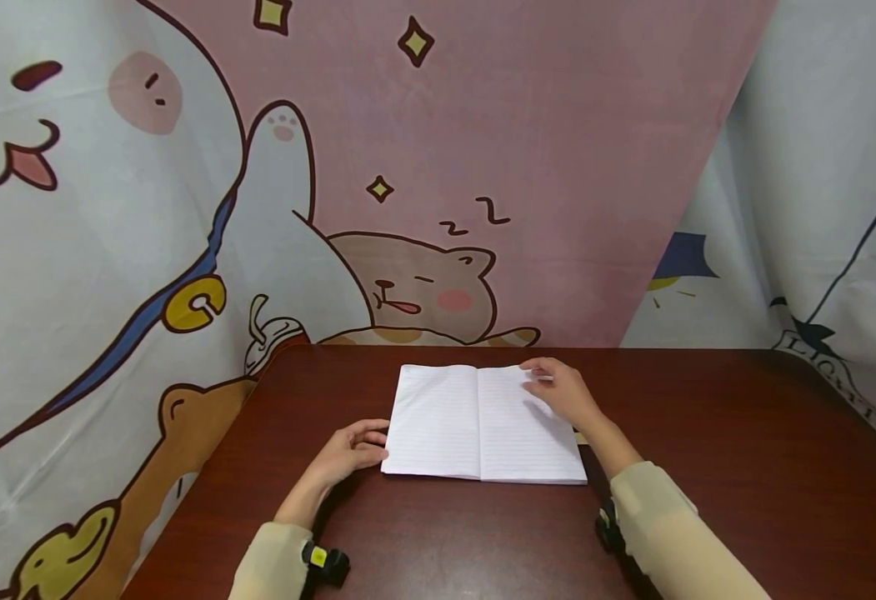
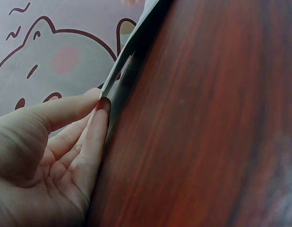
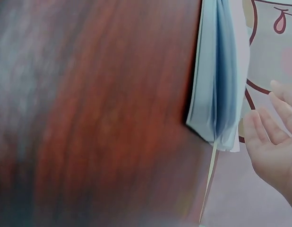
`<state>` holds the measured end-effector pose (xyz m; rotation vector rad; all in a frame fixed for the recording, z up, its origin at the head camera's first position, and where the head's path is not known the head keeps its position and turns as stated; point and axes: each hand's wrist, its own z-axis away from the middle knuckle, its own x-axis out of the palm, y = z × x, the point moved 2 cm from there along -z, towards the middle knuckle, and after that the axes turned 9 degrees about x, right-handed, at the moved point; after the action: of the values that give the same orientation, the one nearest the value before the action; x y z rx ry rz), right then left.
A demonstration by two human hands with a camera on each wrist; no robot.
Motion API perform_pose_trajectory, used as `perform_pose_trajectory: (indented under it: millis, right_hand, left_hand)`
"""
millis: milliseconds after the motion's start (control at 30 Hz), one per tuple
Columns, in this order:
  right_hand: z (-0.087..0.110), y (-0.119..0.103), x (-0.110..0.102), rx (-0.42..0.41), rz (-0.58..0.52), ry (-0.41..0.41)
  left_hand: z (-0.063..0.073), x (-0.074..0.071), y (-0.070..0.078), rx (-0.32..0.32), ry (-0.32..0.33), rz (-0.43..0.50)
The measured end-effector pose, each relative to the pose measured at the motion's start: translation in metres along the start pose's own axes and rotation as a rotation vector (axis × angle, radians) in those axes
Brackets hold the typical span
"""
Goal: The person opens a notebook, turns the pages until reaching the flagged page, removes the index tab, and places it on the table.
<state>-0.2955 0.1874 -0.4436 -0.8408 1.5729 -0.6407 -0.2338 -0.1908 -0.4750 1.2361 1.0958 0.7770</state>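
An open notebook (image 1: 438, 425) with blank lined pages lies on the dark reddish-brown table. At its left edge, my left hand (image 1: 351, 450) pinches the border; the left wrist view shows the thumb above and fingers beneath the notebook's thin edge (image 2: 118, 71). Over the upper part of the right page hovers my right hand (image 1: 558, 392), its fingers loosely bent. In the right wrist view that hand (image 3: 276, 142) stands apart from the notebook's thick page block (image 3: 217, 85), with nothing between the fingers.
A thin yellowish strip (image 3: 211, 170) sticks out from the notebook's right side. The wooden table (image 1: 708, 467) extends to both sides and towards me. Behind it hangs a cloth (image 1: 558, 167) printed with cartoon animals. Each wrist carries a small dark camera (image 1: 327, 562).
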Motion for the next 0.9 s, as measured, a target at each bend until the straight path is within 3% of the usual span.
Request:
perform_pose_trajectory:
  millis: [467,900]
  right_hand:
    - [-0.003,0.016,-0.010,0.053,0.044,0.031]
    - [-0.008,0.034,-0.016,0.130,0.068,-0.001]
  left_hand:
    - [-0.001,0.000,-0.001,0.000,0.001,-0.003]
    - [0.000,0.000,0.000,-0.001,0.000,-0.011]
